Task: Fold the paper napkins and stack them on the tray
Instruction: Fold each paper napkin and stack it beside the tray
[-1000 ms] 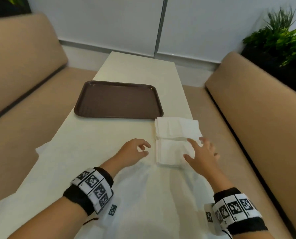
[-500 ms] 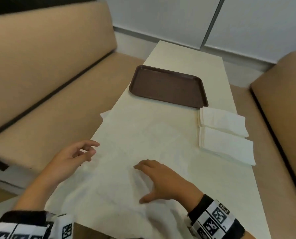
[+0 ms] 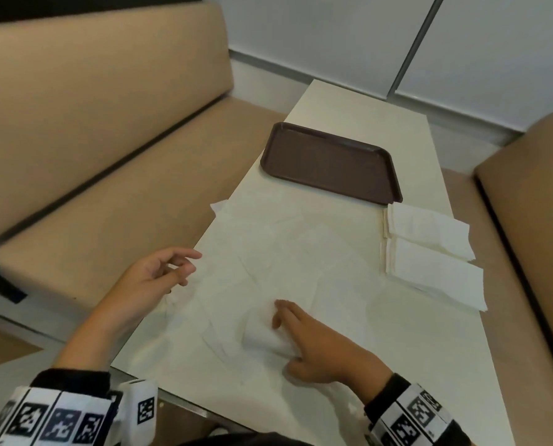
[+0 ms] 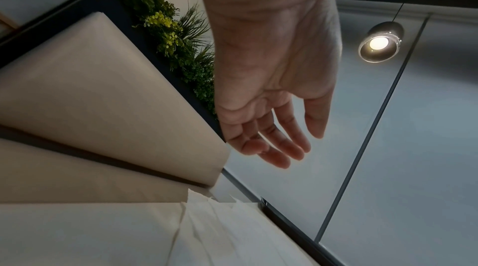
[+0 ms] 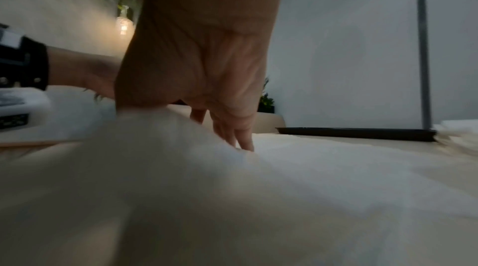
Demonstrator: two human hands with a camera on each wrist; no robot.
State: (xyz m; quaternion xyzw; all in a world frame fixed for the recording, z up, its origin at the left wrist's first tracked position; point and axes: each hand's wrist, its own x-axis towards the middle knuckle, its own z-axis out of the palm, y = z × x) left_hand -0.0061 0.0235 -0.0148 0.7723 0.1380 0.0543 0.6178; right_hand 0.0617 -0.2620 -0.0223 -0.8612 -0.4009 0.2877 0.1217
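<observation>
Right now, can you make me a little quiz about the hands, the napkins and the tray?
1. True or false: the brown plastic tray holds folded napkins.
2. Which hand presses on the big unfolded white paper napkin? A) left hand B) right hand
3. Fill in: the two folded white paper napkins lie on the ____ tabletop.

Key: 1 false; 2 B; 3 cream.

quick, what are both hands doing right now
Left hand: open, fingers loosely curled, holding nothing.
Right hand: open, fingers flat on the unfolded napkin on the table.
</observation>
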